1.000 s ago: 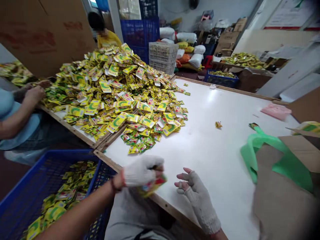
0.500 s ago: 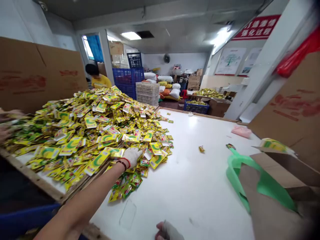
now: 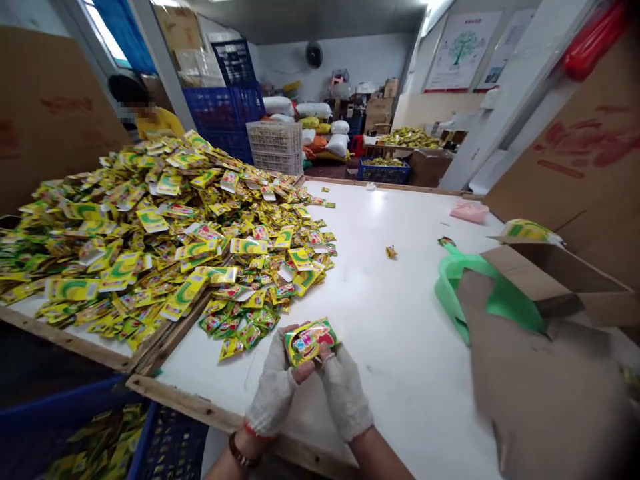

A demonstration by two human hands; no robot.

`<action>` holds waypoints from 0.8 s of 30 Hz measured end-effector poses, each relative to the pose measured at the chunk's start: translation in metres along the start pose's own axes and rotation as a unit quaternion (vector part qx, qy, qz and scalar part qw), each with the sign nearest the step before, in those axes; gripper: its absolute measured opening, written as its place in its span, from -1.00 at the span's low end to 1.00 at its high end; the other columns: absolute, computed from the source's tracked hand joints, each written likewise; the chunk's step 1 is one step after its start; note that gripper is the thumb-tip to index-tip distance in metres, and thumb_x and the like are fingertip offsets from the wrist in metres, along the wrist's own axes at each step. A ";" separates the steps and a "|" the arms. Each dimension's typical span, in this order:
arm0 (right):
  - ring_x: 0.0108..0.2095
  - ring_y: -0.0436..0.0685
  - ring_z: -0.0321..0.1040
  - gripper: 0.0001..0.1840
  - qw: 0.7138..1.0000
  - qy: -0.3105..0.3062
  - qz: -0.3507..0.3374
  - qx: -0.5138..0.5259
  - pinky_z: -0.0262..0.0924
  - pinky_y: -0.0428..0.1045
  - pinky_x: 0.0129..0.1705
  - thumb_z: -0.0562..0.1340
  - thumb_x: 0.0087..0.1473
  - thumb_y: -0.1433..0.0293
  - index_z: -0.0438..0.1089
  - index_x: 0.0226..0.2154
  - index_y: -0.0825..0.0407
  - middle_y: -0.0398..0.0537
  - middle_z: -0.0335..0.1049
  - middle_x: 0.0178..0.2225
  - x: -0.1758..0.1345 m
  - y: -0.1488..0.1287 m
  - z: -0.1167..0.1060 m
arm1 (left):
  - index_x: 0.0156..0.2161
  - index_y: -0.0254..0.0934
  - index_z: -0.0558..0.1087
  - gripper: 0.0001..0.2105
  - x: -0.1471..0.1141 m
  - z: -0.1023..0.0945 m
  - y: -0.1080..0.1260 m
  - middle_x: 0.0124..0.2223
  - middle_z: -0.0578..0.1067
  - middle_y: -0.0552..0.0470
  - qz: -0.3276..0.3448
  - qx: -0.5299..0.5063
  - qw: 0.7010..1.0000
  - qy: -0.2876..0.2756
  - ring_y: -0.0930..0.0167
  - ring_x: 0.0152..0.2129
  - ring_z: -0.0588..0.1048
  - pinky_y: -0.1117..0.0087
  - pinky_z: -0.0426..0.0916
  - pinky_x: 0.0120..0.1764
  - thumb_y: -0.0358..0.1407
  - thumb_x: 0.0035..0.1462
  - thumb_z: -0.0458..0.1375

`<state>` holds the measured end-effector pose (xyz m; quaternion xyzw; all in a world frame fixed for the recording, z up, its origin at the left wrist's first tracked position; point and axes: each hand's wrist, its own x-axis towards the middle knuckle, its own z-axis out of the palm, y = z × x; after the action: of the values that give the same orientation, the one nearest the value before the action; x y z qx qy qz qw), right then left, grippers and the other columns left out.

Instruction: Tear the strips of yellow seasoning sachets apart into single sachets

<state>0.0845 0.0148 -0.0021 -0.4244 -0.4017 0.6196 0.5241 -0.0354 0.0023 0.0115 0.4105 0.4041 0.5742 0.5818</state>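
Observation:
Both my hands wear white fingerless gloves and meet above the table's near edge. Between them is a yellow and green candy packet (image 3: 311, 341) with a red printed front, face up. My left hand (image 3: 276, 380) grips its left side, and my right hand (image 3: 344, 380) grips its right side with the thumb on the front. A large heap of similar yellow packets and small flat boxes (image 3: 200, 247) covers the table's left part. Just left of my hands, several small green and yellow packets (image 3: 245, 327) lie at the heap's near edge.
On the white table (image 3: 400, 333) lie a single small packet (image 3: 391, 253) and a pink bundle (image 3: 469, 211). A green dustpan (image 3: 450, 287) and an open cardboard box (image 3: 555, 273) stand at right. Below left is a blue crate (image 3: 75, 407) of packets. Someone in yellow (image 3: 167, 123) is behind the heap.
My left hand has come back from the heap and joined my right hand over the near table edge. A packet is now held between them. The view has tilted down.

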 end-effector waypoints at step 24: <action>-0.22 0.14 0.37 -0.59 0.983 0.057 0.019 -0.175 0.30 0.05 -0.15 0.22 -0.08 0.34 0.29 -0.11 0.06 0.01 0.42 -0.20 -0.065 0.014 -0.078 | -0.31 -0.31 0.34 -0.81 -0.018 0.022 -0.042 -0.33 0.45 0.03 -0.101 0.178 0.978 -0.035 0.40 -0.37 0.43 0.41 0.34 -0.29 -0.30 -0.07 0.17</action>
<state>0.1597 -0.0476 -0.0334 -0.5514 -0.4650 0.5249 0.4518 -0.0009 -0.0165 -0.0209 0.4843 0.5185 0.4172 0.5679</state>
